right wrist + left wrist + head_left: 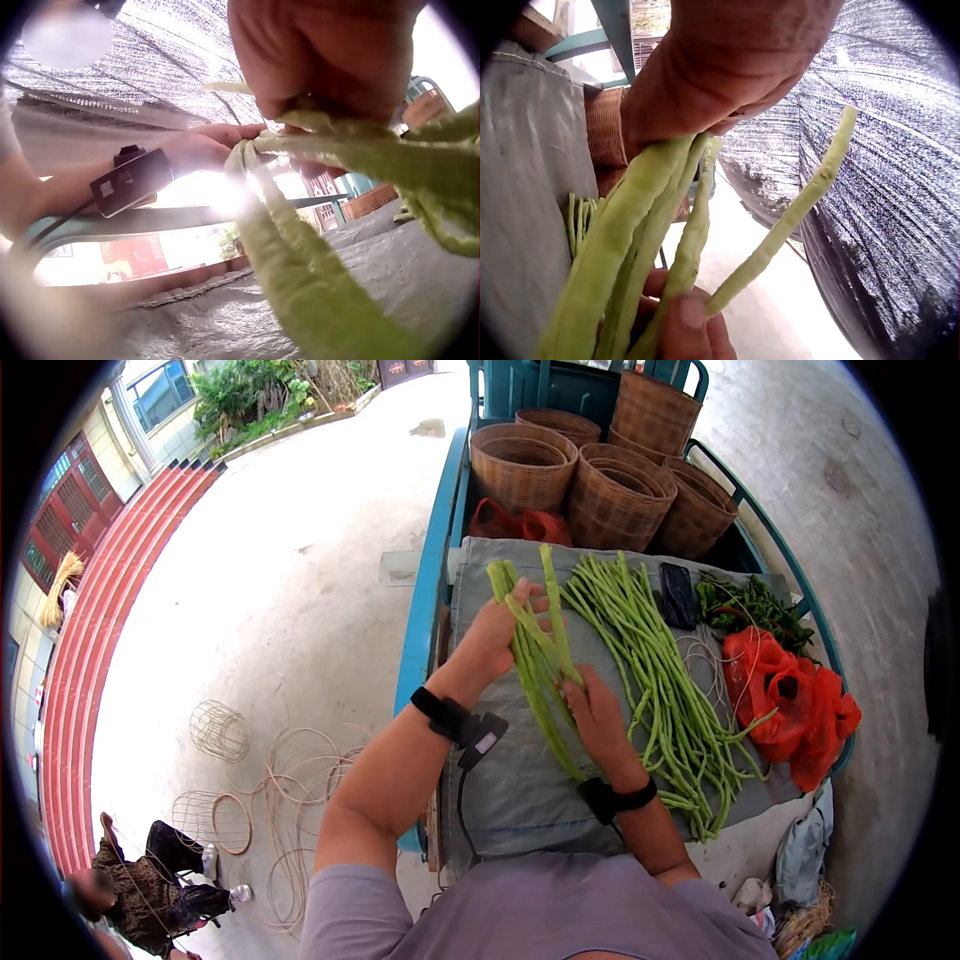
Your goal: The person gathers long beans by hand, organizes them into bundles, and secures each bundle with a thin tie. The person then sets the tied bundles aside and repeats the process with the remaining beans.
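My left hand (490, 638) grips a small bunch of long green beans (540, 712) near their upper ends, above the grey sheet. My right hand (598, 718) pinches beans of the same bunch lower down. In the left wrist view, one bean (780, 229) angles away from the bunch, its lower part between the right thumb (686, 326) and fingers. The right wrist view has beans (300, 277) drooping close to the camera, with the left hand (206, 150) behind. A larger pile of long beans (650, 670) lies on the sheet, right of the hands.
The grey sheet (500, 790) covers part of a teal cart bed (428, 630). Several woven baskets (525, 465) stand behind. Right of the pile are a dark flat object (678, 596), green peppers (755, 608) and a red plastic bag (790, 700). A person (145, 885) is at lower left.
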A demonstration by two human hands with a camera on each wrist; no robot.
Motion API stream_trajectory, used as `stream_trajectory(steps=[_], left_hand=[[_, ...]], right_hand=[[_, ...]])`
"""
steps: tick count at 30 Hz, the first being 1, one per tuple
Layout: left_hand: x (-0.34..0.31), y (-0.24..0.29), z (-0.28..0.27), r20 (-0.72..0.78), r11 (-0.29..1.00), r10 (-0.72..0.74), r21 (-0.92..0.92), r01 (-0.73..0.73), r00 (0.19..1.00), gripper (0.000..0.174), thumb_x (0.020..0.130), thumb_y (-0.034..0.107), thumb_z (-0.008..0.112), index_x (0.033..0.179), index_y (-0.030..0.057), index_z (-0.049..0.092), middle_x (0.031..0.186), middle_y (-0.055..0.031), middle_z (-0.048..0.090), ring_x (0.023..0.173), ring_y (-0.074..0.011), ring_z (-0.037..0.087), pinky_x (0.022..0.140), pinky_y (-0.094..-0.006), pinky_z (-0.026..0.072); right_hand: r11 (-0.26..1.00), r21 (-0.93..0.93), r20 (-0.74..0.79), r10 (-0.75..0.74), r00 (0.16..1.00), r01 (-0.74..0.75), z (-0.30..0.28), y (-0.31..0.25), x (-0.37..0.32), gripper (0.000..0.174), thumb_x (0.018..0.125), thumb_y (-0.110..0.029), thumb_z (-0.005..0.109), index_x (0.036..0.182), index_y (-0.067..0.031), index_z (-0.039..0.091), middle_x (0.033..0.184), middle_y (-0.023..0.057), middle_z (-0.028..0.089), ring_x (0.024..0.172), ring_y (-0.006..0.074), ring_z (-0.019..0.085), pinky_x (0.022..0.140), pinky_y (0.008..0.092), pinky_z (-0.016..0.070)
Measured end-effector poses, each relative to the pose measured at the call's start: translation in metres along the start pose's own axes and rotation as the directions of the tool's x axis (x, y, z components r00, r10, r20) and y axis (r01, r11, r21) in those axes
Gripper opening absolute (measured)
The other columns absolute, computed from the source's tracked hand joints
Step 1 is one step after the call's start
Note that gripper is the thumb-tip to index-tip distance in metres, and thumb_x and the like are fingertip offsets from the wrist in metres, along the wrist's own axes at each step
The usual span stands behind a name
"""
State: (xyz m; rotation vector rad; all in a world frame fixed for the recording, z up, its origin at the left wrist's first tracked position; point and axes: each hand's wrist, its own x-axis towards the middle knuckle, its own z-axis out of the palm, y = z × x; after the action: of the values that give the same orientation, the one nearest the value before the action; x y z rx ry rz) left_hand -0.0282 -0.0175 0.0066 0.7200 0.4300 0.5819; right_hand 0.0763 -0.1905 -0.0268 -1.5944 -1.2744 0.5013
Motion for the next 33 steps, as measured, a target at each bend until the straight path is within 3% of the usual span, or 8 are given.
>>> stream_trajectory(steps=[8, 14, 17, 18, 20, 23, 26, 33], left_hand=[[-0.007, 0.002, 0.004, 0.134, 0.997, 0.079, -0.002, -0.079, 0.988, 0.049, 0.097, 0.037, 0.05, 0.132, 0.0039, 0.04, 0.122, -0.0166, 0.056, 0.102, -0.0286, 0.063, 0.081, -0.0411, 0.0562], [-0.01, 0.004, 0.01, 0.07, 0.999, 0.044, 0.007, -0.045, 0.997, 0.044, 0.097, 0.037, 0.052, 0.127, 0.0049, 0.047, 0.103, -0.0085, 0.058, 0.093, -0.0242, 0.063, 0.08, -0.0402, 0.0557], [-0.007, 0.003, 0.003, 0.092, 1.0, 0.024, 0.016, -0.026, 0.995, 0.043, 0.097, 0.036, 0.052, 0.127, 0.0054, 0.048, 0.095, -0.0058, 0.058, 0.088, -0.0227, 0.063, 0.08, -0.04, 0.0555], [-0.006, 0.002, 0.001, 0.109, 1.0, 0.017, 0.022, -0.02, 0.994, 0.042, 0.097, 0.035, 0.052, 0.127, 0.0056, 0.048, 0.092, -0.0052, 0.058, 0.087, -0.0224, 0.063, 0.08, -0.04, 0.0555], [-0.004, -0.001, -0.001, 0.108, 0.999, 0.037, 0.013, -0.039, 0.994, 0.039, 0.097, 0.035, 0.052, 0.124, 0.0056, 0.049, 0.097, -0.0063, 0.059, 0.09, -0.0228, 0.062, 0.081, -0.0402, 0.0549], [-0.006, -0.001, 0.005, 0.081, 0.998, 0.053, 0.009, -0.054, 0.995, 0.035, 0.098, 0.035, 0.049, 0.118, 0.0058, 0.05, 0.108, -0.0085, 0.061, 0.098, -0.024, 0.061, 0.083, -0.0405, 0.0538], [-0.009, 0.001, 0.012, 0.058, 0.997, 0.077, 0.004, -0.077, 0.995, 0.033, 0.1, 0.035, 0.046, 0.114, 0.0061, 0.05, 0.117, -0.0114, 0.06, 0.106, -0.0257, 0.06, 0.085, -0.0409, 0.0528], [-0.012, 0.002, 0.013, 0.099, 0.991, 0.129, 0.034, -0.133, 0.987, 0.031, 0.1, 0.035, 0.045, 0.109, 0.0059, 0.049, 0.112, -0.0133, 0.06, 0.102, -0.0273, 0.061, 0.084, -0.0407, 0.0531]], right_hand=[[0.978, -0.205, 0.044, -0.033, 0.998, 0.041, -0.011, -0.021, -0.003, 0.025, 0.095, -0.02, 0.054, 0.115, -0.0044, 0.055, 0.092, 0.0198, 0.063, 0.082, 0.0402, 0.061, 0.068, 0.0415, 0.0481], [0.97, -0.244, 0.069, 0.009, 0.998, 0.008, -0.017, -0.025, -0.005, 0.026, 0.096, -0.024, 0.053, 0.115, -0.0063, 0.056, 0.088, 0.0182, 0.064, 0.078, 0.0377, 0.062, 0.066, 0.0404, 0.0481], [0.97, -0.209, -0.169, -0.159, 0.973, 0.122, -0.012, -0.01, -0.001, 0.026, 0.096, -0.025, 0.053, 0.114, -0.0073, 0.059, 0.077, 0.0131, 0.063, 0.069, 0.031, 0.062, 0.061, 0.037, 0.0473], [0.986, -0.16, -0.157, -0.067, 0.985, 0.041, -0.013, -0.013, 0.0, 0.027, 0.097, -0.026, 0.052, 0.114, -0.0076, 0.06, 0.074, 0.0114, 0.063, 0.065, 0.0289, 0.061, 0.06, 0.0361, 0.0467], [0.99, -0.065, -0.124, 0.117, 0.985, -0.126, -0.015, -0.023, 0.005, 0.027, 0.097, -0.027, 0.051, 0.114, -0.0082, 0.062, 0.067, 0.0081, 0.061, 0.058, 0.0247, 0.059, 0.056, 0.0343, 0.0455], [0.98, -0.064, -0.164, 0.178, 0.97, -0.19, -0.01, -0.025, 0.011, 0.03, 0.098, -0.031, 0.05, 0.114, -0.0092, 0.063, 0.061, 0.0086, 0.058, 0.052, 0.0251, 0.056, 0.052, 0.0348, 0.043], [0.942, -0.329, -0.135, 0.026, 0.99, -0.07, -0.01, -0.026, 0.017, 0.03, 0.098, -0.033, 0.048, 0.11, -0.0083, 0.062, 0.063, 0.0139, 0.058, 0.055, 0.0318, 0.057, 0.052, 0.0413, 0.0425], [0.899, -0.438, 0.008, 0.0, 1.0, 0.004, -0.011, -0.021, 0.017, 0.023, 0.097, -0.027, 0.046, 0.107, -0.0068, 0.052, 0.075, 0.022, 0.061, 0.071, 0.0428, 0.058, 0.058, 0.0517, 0.042]])
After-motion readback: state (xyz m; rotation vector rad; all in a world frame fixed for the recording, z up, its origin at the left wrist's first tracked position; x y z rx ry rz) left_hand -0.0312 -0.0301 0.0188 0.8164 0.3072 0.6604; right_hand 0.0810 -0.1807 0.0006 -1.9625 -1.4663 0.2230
